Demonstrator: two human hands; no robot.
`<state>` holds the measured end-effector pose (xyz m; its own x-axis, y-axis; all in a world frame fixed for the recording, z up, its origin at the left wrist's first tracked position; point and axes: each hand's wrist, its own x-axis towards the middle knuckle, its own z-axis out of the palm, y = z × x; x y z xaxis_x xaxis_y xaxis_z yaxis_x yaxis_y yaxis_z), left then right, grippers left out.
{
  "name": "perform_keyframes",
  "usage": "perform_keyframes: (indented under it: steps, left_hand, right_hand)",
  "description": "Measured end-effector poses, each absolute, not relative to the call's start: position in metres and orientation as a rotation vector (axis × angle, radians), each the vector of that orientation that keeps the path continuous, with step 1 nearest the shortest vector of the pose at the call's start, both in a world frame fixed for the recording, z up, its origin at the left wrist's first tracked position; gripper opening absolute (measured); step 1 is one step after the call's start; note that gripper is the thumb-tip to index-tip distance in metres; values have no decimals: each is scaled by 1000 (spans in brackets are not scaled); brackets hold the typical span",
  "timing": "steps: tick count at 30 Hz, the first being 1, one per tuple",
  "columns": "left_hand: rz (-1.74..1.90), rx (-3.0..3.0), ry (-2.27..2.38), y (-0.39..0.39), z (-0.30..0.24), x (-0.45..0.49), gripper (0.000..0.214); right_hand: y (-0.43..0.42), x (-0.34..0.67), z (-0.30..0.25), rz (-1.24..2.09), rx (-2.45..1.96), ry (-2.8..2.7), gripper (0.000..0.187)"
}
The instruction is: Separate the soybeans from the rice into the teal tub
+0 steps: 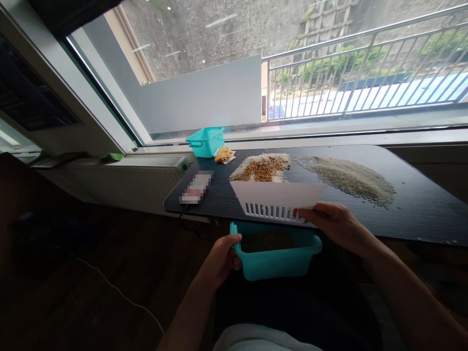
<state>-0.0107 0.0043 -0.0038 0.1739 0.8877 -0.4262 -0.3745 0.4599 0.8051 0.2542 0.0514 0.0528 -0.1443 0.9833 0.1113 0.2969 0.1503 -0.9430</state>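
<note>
My left hand [222, 258] grips the left end of a teal plastic bin [278, 263] held below the front edge of the black table [420, 209]; brown grains lie inside it. Just above the bin, my right hand [334, 222] holds a white slotted basket [278, 200], tilted at the table edge. Behind the basket a heap of mixed brown beans and white rice [262, 168] lies on the table. A pile of plain white rice [351, 178] is spread to its right.
A second teal bin [206, 141] stands at the table's far left corner with a yellowish snack on paper [224, 154] beside it. A blurred flat object [196, 187] lies near the left edge. A radiator [142, 168] and window run behind; a white cable [120, 292] crosses the floor.
</note>
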Motion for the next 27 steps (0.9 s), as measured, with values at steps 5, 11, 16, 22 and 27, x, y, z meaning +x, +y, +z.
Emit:
perform_keyframes:
  steps: [5,11,16,22,27]
  left_hand:
    - [971,595,1046,3,0,-5,43]
    - [952,608,1037,2,1,-1,44]
    - [942,624,1025,3,-2,-3,44]
    - [972,603,1040,3,-1,-2,42]
    - [956,601,1050,3,1,-2,44]
  right_hand:
    - [55,274,53,763,-1329,-1524,47]
    - [54,299,44,640,-1413,-1574,45]
    - [45,299,47,675,-1445,-1540,46]
    - [41,295,52,683,-1436,-1518,45]
    - [49,287,49,705,-1427,-1579,44]
